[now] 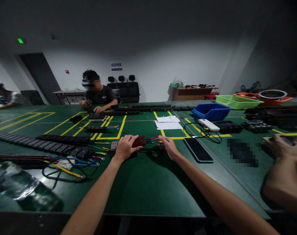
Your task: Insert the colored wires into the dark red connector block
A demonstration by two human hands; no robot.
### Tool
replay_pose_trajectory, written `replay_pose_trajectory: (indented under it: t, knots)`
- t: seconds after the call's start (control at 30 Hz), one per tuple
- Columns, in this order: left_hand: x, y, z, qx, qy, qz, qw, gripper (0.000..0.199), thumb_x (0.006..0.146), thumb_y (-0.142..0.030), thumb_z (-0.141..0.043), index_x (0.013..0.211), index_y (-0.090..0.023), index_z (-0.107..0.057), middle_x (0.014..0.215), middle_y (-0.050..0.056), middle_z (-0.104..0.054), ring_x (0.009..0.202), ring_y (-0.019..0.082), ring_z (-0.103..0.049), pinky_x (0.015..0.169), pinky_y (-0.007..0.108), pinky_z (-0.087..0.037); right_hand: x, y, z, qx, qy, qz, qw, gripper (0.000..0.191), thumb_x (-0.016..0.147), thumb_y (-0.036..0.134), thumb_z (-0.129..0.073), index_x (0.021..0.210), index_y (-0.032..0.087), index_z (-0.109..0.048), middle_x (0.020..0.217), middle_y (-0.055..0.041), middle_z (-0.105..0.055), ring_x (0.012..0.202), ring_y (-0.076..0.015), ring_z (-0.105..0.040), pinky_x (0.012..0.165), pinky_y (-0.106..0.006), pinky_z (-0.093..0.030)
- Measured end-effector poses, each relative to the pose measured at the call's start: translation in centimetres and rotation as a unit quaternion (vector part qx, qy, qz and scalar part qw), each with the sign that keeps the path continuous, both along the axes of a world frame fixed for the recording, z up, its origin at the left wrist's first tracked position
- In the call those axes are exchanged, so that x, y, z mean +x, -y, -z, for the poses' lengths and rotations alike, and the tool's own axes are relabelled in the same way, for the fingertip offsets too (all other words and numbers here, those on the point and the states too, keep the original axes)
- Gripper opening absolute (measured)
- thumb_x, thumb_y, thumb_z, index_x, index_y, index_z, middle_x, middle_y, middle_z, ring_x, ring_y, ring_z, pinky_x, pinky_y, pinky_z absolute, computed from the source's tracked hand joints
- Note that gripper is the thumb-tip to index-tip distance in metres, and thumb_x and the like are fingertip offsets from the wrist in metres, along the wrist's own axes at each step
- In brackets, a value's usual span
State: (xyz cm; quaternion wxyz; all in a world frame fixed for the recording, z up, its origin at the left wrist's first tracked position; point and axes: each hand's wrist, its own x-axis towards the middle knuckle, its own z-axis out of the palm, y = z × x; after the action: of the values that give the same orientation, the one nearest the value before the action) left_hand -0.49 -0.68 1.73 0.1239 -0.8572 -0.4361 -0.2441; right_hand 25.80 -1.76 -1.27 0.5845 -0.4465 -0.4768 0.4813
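My left hand (125, 147) is closed over a dark red block (140, 141) that lies on the green table in front of me. Past its fingers, on the left, shows the end of a light panel with slots, like a socket face (113, 146). From the block's right end run several thin wires (152, 140) with coloured ends, red and blue among them. The fingers of my right hand (169, 147) are pinched on these wire ends. Just right of that hand lies a phone (198, 150) with a dark screen.
Long black socket strips (40, 143) and lugged cables (65, 168) lie left, by a clear plastic bottle (18, 182). White papers (168, 122), a power bank (209, 125) and a blue bin (210, 112) stand beyond. A co-worker (99, 94) sits opposite; another person's arm (284, 173) is at right.
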Motion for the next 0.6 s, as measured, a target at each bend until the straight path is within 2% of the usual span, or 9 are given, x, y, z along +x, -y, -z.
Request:
replay_pose_trajectory:
  t: [0.2, 0.37, 0.6]
  knots:
    - [0.18, 0.18, 0.02, 0.002, 0.007, -0.001, 1.0, 0.066, 0.091, -0.068, -0.049, 0.136, -0.02, -0.055, 0.114, 0.011, -0.063, 0.103, 0.026, -0.056, 0.088, 0.038, -0.042, -0.56, 0.09, 0.27, -0.022, -0.048, -0.034, 0.998, 0.046, 0.071, 0.058, -0.076, 0.093, 0.017, -0.074, 0.086, -0.0046, -0.07, 0.065, -0.0128, -0.058, 0.051, -0.022, -0.041]
    - [0.54, 0.38, -0.09, -0.006, -0.021, -0.021, 1.0, 0.068, 0.091, -0.069, -0.045, 0.139, -0.021, -0.052, 0.111, 0.011, -0.059, 0.101, 0.027, -0.053, 0.085, 0.039, -0.041, -0.22, -0.06, 0.39, -0.043, -0.067, -0.043, 0.996, 0.043, 0.072, 0.056, -0.077, 0.091, 0.017, -0.074, 0.085, -0.0041, -0.069, 0.063, -0.0118, -0.058, 0.049, -0.021, -0.04]
    - [0.72, 0.46, -0.06, -0.016, -0.042, -0.041, 0.998, 0.068, 0.092, -0.069, -0.044, 0.146, -0.028, -0.046, 0.106, 0.008, -0.052, 0.094, 0.024, -0.049, 0.083, 0.036, -0.04, 0.01, 0.0, 0.21, -0.049, -0.07, -0.054, 0.995, 0.041, 0.072, 0.054, -0.078, 0.09, 0.017, -0.075, 0.081, -0.0042, -0.07, 0.062, -0.0125, -0.059, 0.05, -0.022, -0.038]
